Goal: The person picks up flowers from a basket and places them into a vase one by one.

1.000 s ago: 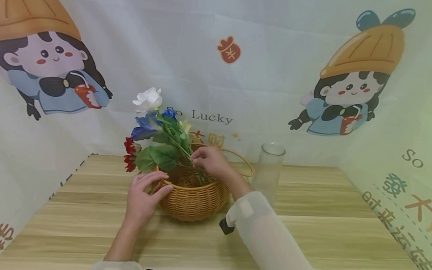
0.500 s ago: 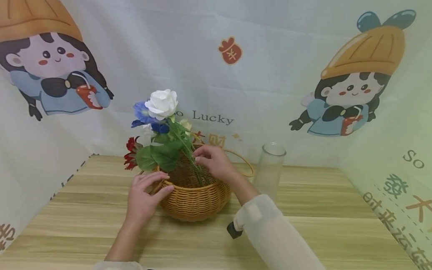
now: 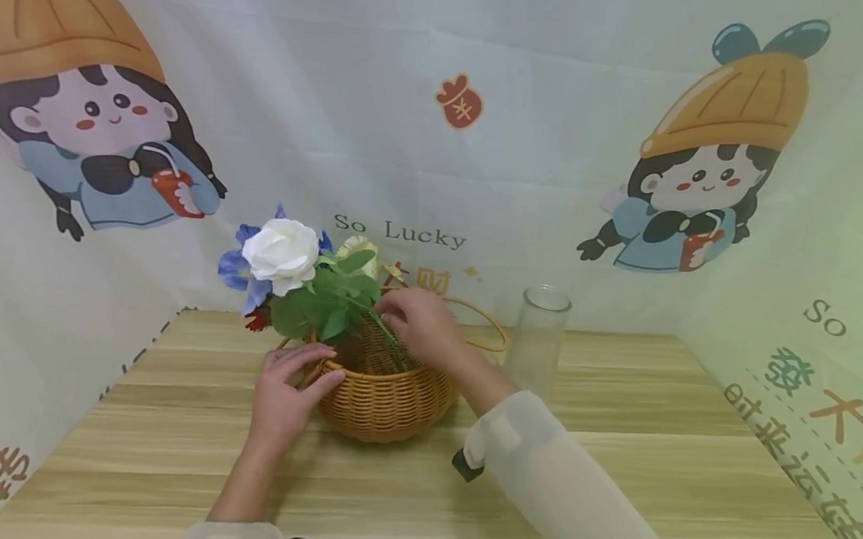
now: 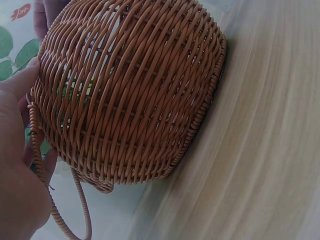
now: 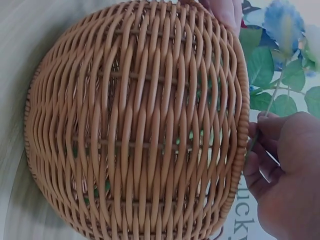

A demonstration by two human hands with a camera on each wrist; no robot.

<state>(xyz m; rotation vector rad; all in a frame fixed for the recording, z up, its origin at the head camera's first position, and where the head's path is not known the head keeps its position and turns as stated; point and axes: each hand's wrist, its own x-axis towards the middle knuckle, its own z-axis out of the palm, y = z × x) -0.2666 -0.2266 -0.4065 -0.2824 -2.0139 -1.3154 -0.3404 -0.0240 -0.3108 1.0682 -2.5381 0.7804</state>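
Observation:
A brown wicker basket (image 3: 384,408) stands on the wooden table. My left hand (image 3: 287,393) holds its rim at the left, thumb and fingers at the edge. Over the basket's opening, my right hand (image 3: 427,328) pinches a thin green flower stem (image 5: 273,95) between thumb and fingers. Flowers lean out over the left rim: a large white rose (image 3: 281,252) in front, blue petals (image 3: 233,269) behind it, a pale yellow bloom (image 3: 358,250) and a mostly hidden red flower (image 3: 257,321). Green leaves (image 3: 332,292) spread below the blooms. The lower stem ends are partly hidden inside the basket.
A tall clear glass vase (image 3: 536,344) stands to the right, behind the right forearm. The basket's thin handle (image 3: 484,319) sticks out at the back right. A printed cloth backdrop (image 3: 529,168) closes off the back and sides of the wooden table (image 3: 635,467).
The white rose has turned its face forward, swung right, then dropped lower left in front of the blue and red flowers. My right hand has shifted slightly; my left hand stays on the rim.

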